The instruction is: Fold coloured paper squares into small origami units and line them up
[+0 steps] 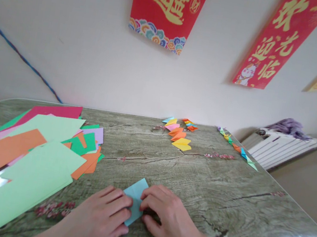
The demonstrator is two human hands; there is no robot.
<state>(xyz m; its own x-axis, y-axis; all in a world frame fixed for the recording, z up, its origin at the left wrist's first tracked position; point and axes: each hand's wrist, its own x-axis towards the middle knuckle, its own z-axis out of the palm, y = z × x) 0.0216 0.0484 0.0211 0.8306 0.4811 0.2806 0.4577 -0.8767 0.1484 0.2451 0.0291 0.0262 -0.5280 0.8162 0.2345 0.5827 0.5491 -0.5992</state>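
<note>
A small light blue sheet of paper (135, 196) lies at a slant on the table between my hands, with a faint crease across its upper part. My left hand (103, 216) has its fingers bent and pressed together on the paper's left edge. From the other side, my right hand (165, 215) grips the right edge, its fingers curled and its thumb low by the near corner. Parts of both side edges are hidden under the fingertips.
Coloured paper sheets, pale green (46, 161) and orange (5, 150) among them, are heaped on the left. Toward the back lie folded paper pieces, including a yellow one (183, 144), and a coloured row (236, 147) along the right edge. A white rack (283, 148) stands beyond the wood-patterned table (196, 184).
</note>
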